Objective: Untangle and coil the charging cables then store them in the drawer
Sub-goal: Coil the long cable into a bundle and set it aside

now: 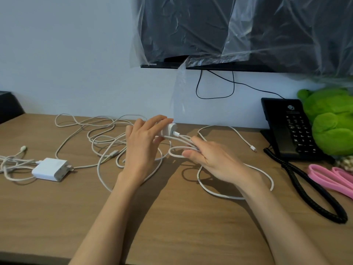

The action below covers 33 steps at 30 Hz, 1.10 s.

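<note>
1. My right hand [212,159] clasps several strands of a white cable [184,139]; its slack loops on the desk [172,217] beneath my wrist.
2. Just beyond, my left hand [142,144] pinches the plug [169,130] that cable enters.
3. Left of my grip lie a power brick [50,169] and tangled cables [114,153]; right, a phone [290,129] and pink bands [328,178].
4. My fingers [200,145] hide how the strands cross.

A brown wood-grain desk [172,217] is set against a plain pale wall [76,54] at the far side. A black flat screen [191,31], draped in clear crinkled plastic sheeting [286,39], is mounted far right; a black corded telephone [290,131] is placed below it.
</note>
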Motion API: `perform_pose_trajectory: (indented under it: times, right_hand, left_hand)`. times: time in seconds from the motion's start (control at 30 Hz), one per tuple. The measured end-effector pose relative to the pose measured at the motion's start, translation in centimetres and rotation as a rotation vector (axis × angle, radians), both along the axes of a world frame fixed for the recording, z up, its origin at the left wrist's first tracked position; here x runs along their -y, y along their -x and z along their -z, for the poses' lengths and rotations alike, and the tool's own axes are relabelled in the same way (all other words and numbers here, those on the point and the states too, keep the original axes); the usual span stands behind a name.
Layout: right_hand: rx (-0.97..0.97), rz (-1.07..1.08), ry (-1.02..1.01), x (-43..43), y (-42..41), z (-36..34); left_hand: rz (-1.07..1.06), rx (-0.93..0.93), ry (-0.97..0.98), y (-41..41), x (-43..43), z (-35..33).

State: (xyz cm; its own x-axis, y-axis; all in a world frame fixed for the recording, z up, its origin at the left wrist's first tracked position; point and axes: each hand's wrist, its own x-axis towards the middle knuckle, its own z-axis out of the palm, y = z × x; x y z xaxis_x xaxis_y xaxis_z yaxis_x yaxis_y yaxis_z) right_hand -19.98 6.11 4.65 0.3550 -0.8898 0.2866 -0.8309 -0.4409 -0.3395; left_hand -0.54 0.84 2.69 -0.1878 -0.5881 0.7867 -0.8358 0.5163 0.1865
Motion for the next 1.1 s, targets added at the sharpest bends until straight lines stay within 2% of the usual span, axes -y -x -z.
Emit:
perform_pose_trajectory:
  times: [0.1,0.3,0.53,0.77,1.0,1.1]
  right_hand:
    - [0.004,0.003,-0.049,0.2,-0.1,0.0]
    - [0.129,-0.023,-0.19,0.3,-0.4,0.4]
    - [0.114,0.024,0.032,0.3,-0.4,0.5]
    - [0.47,0.138,0.124,0.9,-0.5,0.8]
    - [0.756,0.241,0.123,1.5,0.1,0.3]
    - [0.83,0.286,0.094,1.8,0.5,0.4]
  left_hand:
    - [-0.002,0.008,-0.017,-0.1,0.0,0.0]
    - [0.006,0.015,-0.009,-0.2,-0.1,0.1]
    - [0.038,0.021,-0.031,-0.2,0.2,0.2]
    - [0.223,-0.073,-0.078,0.5,0.8,0.7]
    - [0.319,-0.199,-0.335,1.0,-0.1,0.3]
    - [0.298,-0.188,-0.395,0.7,0.1,0.3]
